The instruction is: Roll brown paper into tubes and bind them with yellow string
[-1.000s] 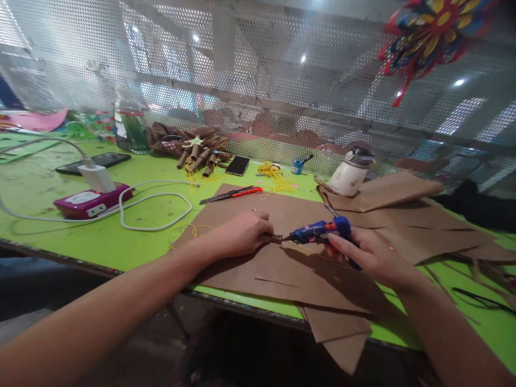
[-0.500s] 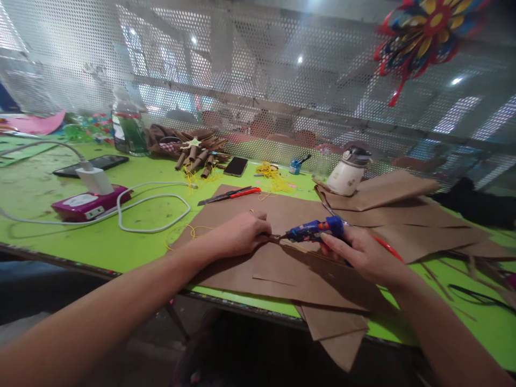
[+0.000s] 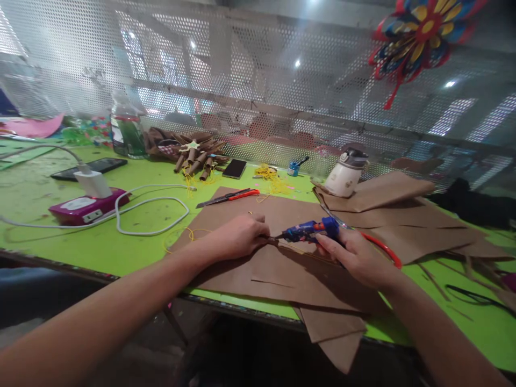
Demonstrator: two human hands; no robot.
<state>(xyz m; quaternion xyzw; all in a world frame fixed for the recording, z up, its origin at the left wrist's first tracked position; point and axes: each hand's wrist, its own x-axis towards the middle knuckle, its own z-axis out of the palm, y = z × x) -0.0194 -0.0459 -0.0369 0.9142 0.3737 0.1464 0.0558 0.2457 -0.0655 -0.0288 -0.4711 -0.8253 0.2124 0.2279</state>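
My right hand is wrapped round a blue hot glue gun, its nozzle pointing left at my left hand's fingertips. My left hand is closed in a pinch on a small strip of brown paper; the fingers partly hide it. Both hands are over a large sheet of brown paper on the green table. Yellow string runs out beside my left wrist. Behind the hands lies a red and black utility knife. Scissors with red handles lie partly hidden behind my right hand.
On the left are a purple power strip with a white charger and a looped white cable. Rolled paper pieces, a phone and a blue jar are at the back. A white flask stands by folded brown paper.
The glue gun's nozzle has shifted slightly left, closer to my left fingertips, and more of the red scissor handle shows. My left hand stays in its pinch. The whole view has moved a little.
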